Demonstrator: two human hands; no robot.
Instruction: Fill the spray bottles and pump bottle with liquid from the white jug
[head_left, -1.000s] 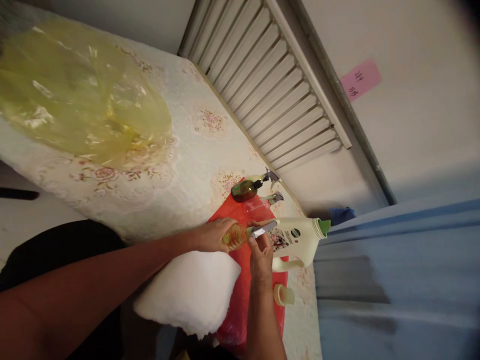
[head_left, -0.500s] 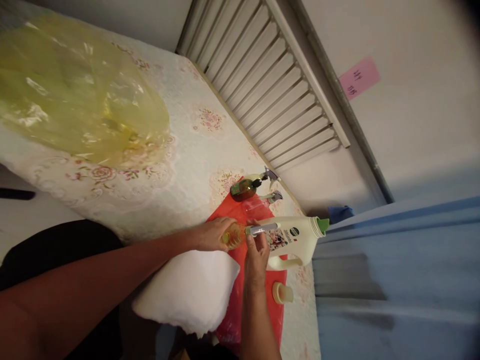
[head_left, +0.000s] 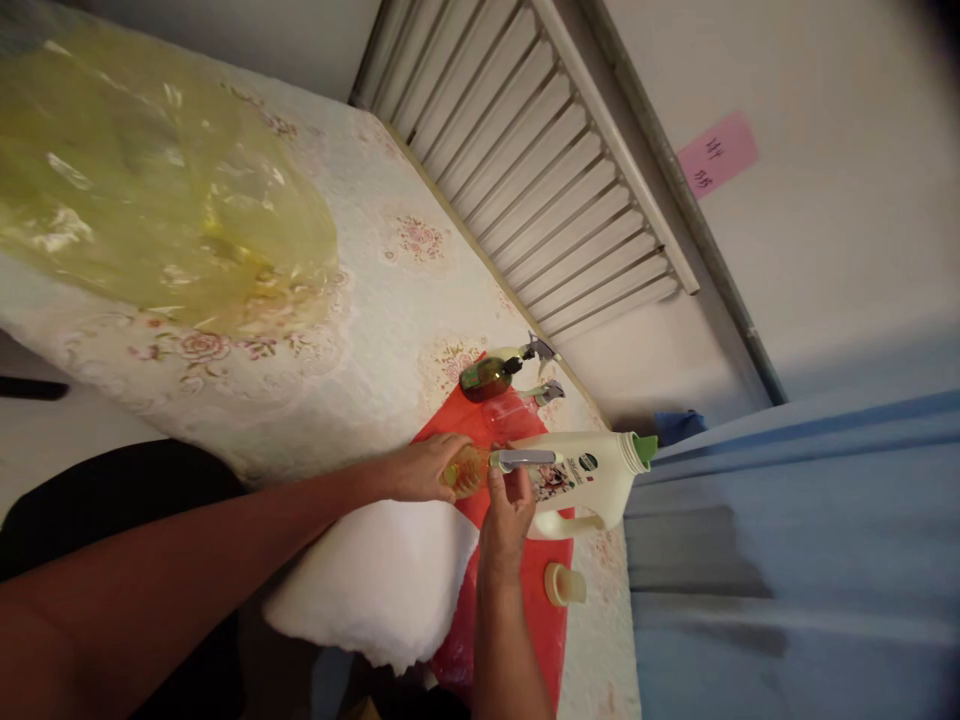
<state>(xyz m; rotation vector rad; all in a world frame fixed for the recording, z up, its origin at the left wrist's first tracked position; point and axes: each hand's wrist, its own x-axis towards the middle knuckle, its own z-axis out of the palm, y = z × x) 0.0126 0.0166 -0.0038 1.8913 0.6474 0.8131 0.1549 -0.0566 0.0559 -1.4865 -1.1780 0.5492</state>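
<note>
Item one: a table with a floral cloth [head_left: 390, 330]; a blue curtain [head_left: 757, 560] hangs past its far end. A crumpled, translucent yellow bag [head_left: 150, 180] covers the opposite end. A slatted metal frame [head_left: 540, 170] stands along the table's back edge. Red plastic sheeting [head_left: 552, 640] is spread near me, with a soft white bundle [head_left: 375, 580] beside it. On the sheeting stands a cream jug [head_left: 611, 480] with a printed label, just beyond my hands.

My left hand [head_left: 427, 468] is wrapped around the lower body of a clear bottle [head_left: 468, 472] containing yellow liquid. The bottle is over the red sheeting; whether its base touches, I cannot tell. My right hand [head_left: 510, 515] has thumb and fingers closed on the grey spray head [head_left: 529, 458] at its neck; how firmly the two are joined is not discernible. Smaller items: a dark green pump bottle [head_left: 486, 380] and a cream cap [head_left: 564, 585].
</note>
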